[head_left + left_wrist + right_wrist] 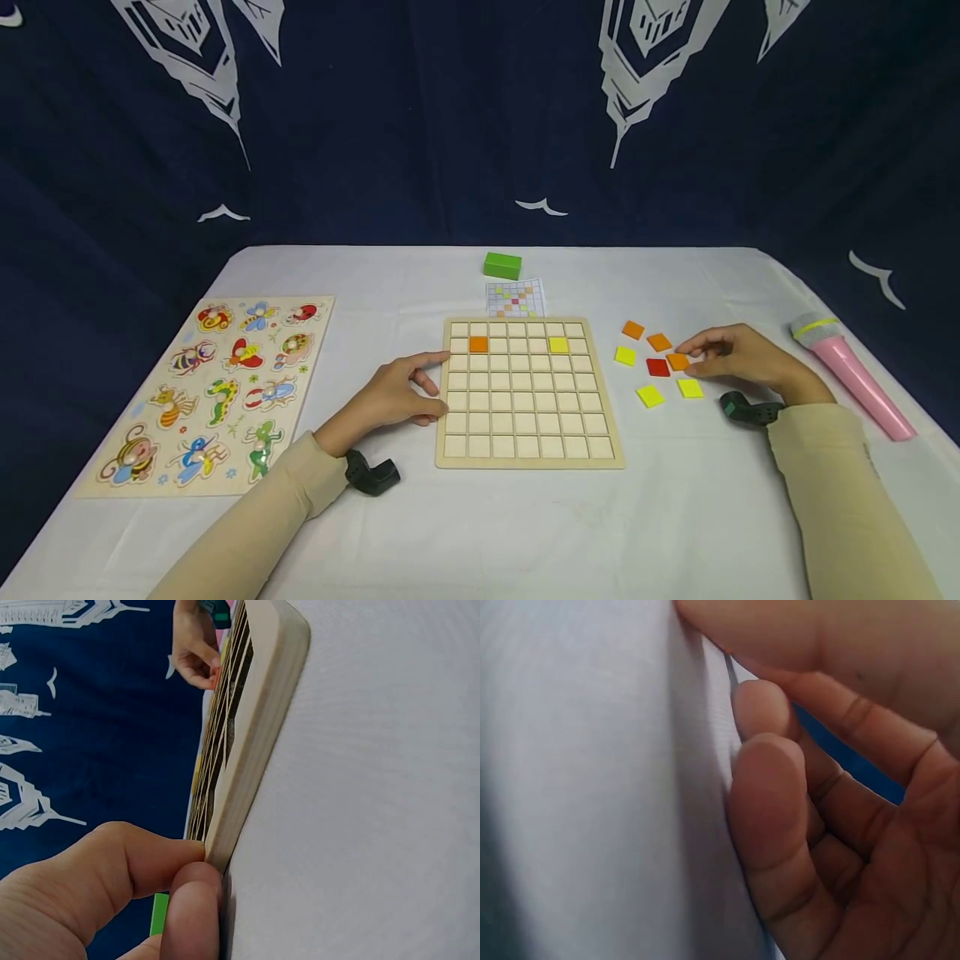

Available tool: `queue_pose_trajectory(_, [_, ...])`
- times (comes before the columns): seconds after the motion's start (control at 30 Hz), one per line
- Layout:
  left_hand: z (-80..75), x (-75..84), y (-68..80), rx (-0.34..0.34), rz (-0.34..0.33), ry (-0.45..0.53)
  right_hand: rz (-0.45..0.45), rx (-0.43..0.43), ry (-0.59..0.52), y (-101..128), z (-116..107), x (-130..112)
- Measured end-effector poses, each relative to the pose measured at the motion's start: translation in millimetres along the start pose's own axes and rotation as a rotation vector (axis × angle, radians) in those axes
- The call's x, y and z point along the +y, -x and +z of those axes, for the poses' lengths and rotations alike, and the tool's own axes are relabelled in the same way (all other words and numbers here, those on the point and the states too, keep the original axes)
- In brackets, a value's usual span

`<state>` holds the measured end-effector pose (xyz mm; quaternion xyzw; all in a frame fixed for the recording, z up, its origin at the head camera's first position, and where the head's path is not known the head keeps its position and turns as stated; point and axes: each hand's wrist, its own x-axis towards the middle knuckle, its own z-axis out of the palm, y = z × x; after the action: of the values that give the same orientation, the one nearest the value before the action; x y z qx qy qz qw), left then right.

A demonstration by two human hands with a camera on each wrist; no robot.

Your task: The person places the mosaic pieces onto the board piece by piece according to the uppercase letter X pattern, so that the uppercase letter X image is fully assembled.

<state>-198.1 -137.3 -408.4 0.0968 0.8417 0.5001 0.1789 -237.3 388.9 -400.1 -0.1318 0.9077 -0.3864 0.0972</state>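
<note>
A wooden grid board (525,462) lies in the middle of the table, with one orange tile (478,344) and one yellow tile (558,345) in its top row. The thumb and fingertips of my left hand (393,392) hold the board's left edge, seen close up in the left wrist view. To the right of the board, my right hand (738,358) pinches an orange square tile (677,362) between thumb and index finger. Around it lie loose orange tiles (633,330), yellow tiles (650,396) and a red tile (657,367). The right wrist view shows curled fingers (769,802) near the cloth, tile hidden.
A printed colour-pattern card (515,298) lies behind the board, with a green block (502,266) beyond it. On the left is an insect puzzle board (225,392). A pink microphone (862,383) lies at the far right, beside the right forearm.
</note>
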Motion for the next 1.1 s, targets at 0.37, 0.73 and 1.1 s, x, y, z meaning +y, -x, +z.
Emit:
queue_pose_trajectory(0.37, [-2.6,-1.1,-0.3,-0.016,0.011,0.01,-0.02,0.05,0.043,-3,1,1])
queue_pose_trajectory(0.73, [-2.3,-0.7,0.1,-0.013,0.017,0.013,0.0,0.014,0.022,-7,2,-15])
queue_pose_trajectory(1.1, [-2.6,-1.8,-0.5,-0.011,0.01,0.021,-0.083,0.061,-0.024,-8,11,-41])
